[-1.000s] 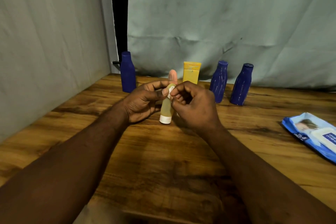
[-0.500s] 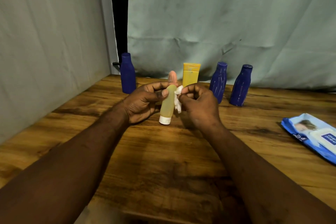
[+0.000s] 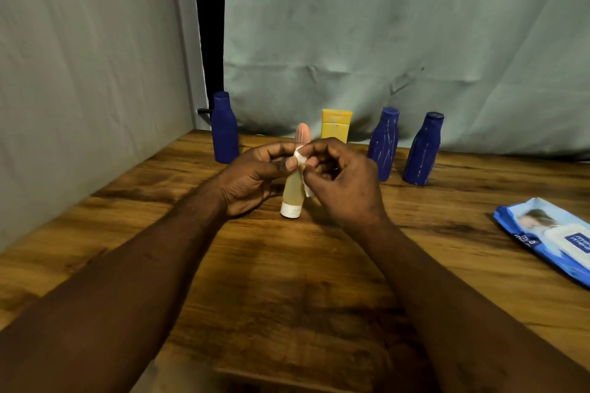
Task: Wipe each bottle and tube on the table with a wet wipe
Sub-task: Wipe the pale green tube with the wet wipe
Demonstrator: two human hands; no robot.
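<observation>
One table bears everything. A blue pack lies at its right edge. Along the back stand the left bottle, middle bottle and right bottle. The left hand grips the pale tube upright, cap down, mid-table. The yellow tube and pink tube stand behind. The right hand pinches the wipe against the pale tube's top.

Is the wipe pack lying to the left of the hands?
No, the wipe pack lies far to the right of the right hand.
</observation>
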